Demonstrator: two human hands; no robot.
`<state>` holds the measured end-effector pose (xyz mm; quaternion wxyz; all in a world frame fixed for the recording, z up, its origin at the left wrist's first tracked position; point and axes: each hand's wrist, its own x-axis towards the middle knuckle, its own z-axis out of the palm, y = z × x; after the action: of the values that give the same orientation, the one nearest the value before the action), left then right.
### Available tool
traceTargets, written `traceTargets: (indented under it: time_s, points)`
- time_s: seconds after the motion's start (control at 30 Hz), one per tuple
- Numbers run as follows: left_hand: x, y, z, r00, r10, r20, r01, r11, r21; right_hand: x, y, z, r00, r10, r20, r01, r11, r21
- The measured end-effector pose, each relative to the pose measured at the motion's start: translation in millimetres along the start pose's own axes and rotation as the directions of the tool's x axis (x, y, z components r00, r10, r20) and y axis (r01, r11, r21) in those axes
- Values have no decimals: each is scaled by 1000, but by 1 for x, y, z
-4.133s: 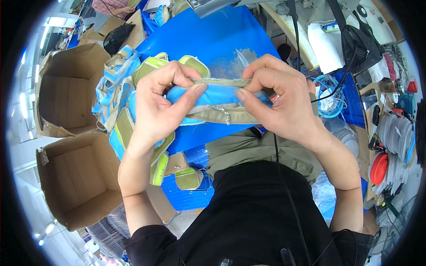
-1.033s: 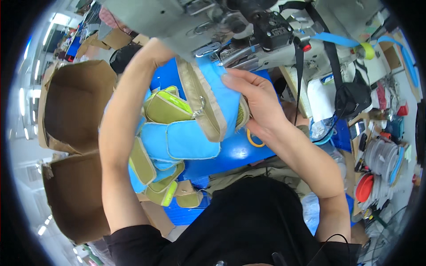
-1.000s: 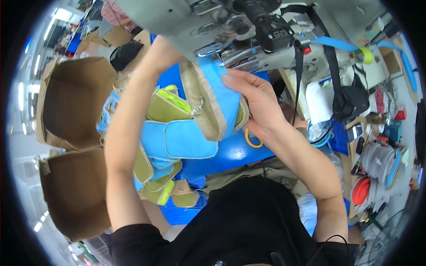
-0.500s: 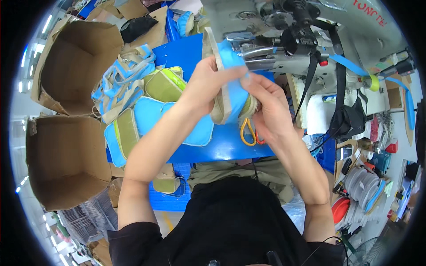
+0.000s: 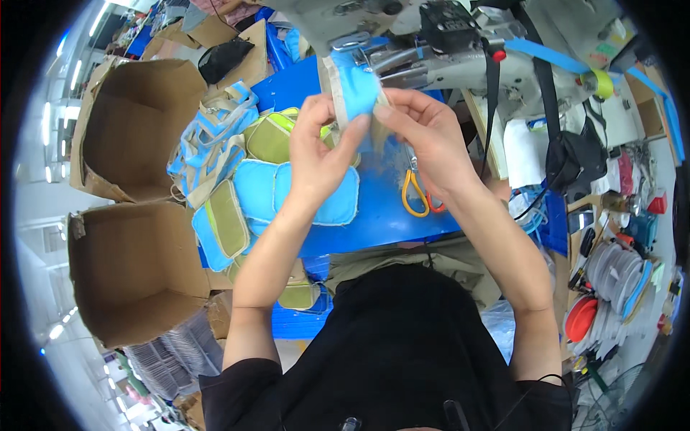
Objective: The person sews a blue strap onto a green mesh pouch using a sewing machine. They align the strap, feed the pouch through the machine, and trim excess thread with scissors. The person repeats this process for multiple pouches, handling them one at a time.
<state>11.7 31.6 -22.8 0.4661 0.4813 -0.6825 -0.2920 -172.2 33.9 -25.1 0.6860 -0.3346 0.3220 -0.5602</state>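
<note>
Both hands are at a blue fabric piece with beige edging (image 5: pixel 357 92), right beneath the working end of a sewing machine (image 5: pixel 438 68). My left hand (image 5: pixel 321 144) grips its left side, thumb pressed on the blue face. From the right, my right hand (image 5: pixel 428 133) pinches its other edge between thumb and fingers. Below my right hand, scissors with orange and red handles (image 5: pixel 415 192) lie on the blue table (image 5: pixel 345 233). Left of my left hand rest several blue and olive padded fabric pieces (image 5: pixel 262 190) and a heap of blue and beige strips (image 5: pixel 212 144).
Two open cardboard boxes (image 5: pixel 136 269) stand at the left. Blue tape (image 5: pixel 550 55) runs to the machine through a yellow-green roller (image 5: pixel 598 83). Dark straps (image 5: pixel 491 108) hang down at its right. Spools and rolls (image 5: pixel 617 284) crowd the far right.
The fabric piece has shifted left and a little up, and my hands have spread slightly apart on it. The whole view has tilted somewhat.
</note>
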Motion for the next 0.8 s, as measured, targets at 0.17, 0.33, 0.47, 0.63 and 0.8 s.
traceTargets:
  time_s: [0.17,0.33,0.47,0.63,0.8]
  points:
    - [-6,45,-7,841,-450,300,522,529,-669,-8,10,-2,972,-234,-28,219,939,-264]
    - [-17,44,-19,726,-390,566,636,69,-768,-17,-5,-1,916,-401,11,370,833,-411]
    - [-24,41,-13,751,-367,548,632,160,-758,-6,-11,-3,930,-364,57,347,813,-467]
    - [-38,50,1,765,-480,430,613,337,-714,1,-13,-8,895,-405,186,414,599,-685]
    - [-54,53,7,770,-462,440,619,376,-689,-8,-22,-7,868,-342,361,478,376,-794]
